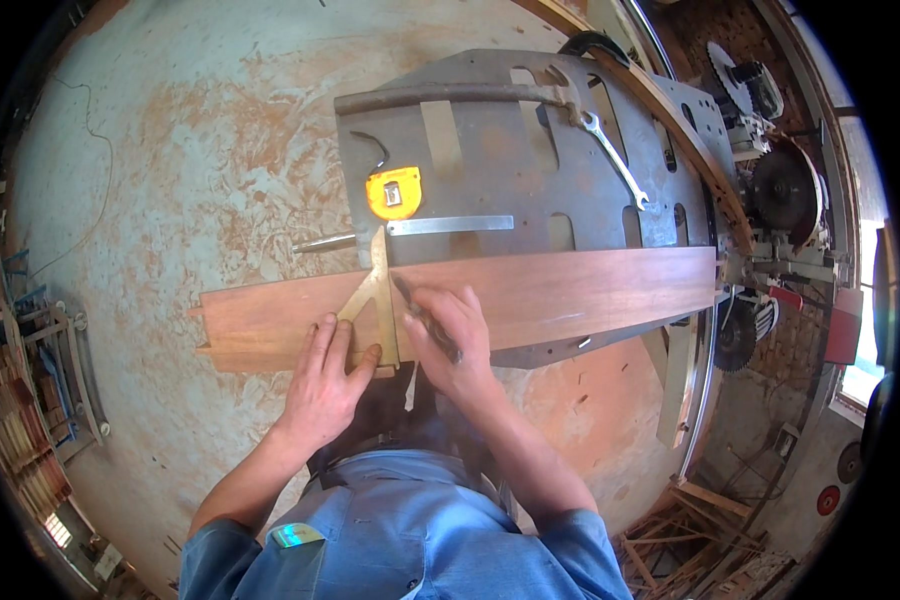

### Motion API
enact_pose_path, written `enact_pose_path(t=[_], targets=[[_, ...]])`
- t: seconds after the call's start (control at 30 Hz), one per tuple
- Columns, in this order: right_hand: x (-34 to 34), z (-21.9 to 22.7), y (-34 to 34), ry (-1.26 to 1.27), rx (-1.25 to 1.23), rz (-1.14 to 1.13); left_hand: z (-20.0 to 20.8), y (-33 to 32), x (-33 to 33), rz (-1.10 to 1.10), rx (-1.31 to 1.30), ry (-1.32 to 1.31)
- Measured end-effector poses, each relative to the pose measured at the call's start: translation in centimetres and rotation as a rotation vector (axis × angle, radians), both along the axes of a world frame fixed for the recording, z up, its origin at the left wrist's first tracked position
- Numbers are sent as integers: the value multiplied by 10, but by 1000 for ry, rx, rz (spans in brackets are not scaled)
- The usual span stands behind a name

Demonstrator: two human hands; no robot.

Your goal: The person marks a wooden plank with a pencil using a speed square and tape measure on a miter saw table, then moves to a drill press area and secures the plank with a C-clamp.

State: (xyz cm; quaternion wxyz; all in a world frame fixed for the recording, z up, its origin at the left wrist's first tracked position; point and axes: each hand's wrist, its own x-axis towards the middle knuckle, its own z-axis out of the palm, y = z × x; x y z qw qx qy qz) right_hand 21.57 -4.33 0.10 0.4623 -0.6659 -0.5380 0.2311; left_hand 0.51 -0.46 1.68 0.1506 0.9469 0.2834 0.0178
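A long reddish-brown wooden board (pixel 570 295) lies crosswise in front of me, its left end reaching past the metal table. Across it rests a yellowish triangular square (pixel 384 290) with one straight edge running from near to far. My left hand (pixel 322 385) holds the square down, fingers on its slanted side and thumb by its near end. Just right of that straight edge, my right hand (pixel 458 345) is closed around a dark, slim pen-like tool (pixel 438 335). The tool's tip points at the board beside the square; whether it touches cannot be made out.
Beyond the board, the grey slotted metal table (pixel 490 140) carries a yellow tape measure (pixel 394 194), a steel ruler (pixel 450 225), a wrench (pixel 615 160) and a long-handled hammer (pixel 450 94). Machines with circular blades (pixel 785 190) stand at right. A rack with wood pieces (pixel 25 430) is at left.
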Motion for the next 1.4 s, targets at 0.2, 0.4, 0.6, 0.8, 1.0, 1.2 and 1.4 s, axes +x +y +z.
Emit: enact_pose_path(t=[0.2,0.4,0.6,0.8,1.0,1.2,1.4], targets=[[0,-3,3,-26,-6,26,1,-1,-1,-3,11,7],[1,8,-23,-29,-32,97,2,-2,-1,3,14,4],[4,42,-43,80,-69,-55,-7,-5,-9,53,-18,-92],[18,53,-52,133,-23,-176,-11,-9,-29,225,-176,-277],[3,40,-79,150,-115,-183,4,-1,-41,358,-43,-424],[11,62,-67,169,-54,-26,33,19,13,280,7,-461],[84,70,-51,-36,-51,-96,46,56,94,108,23,-393]])
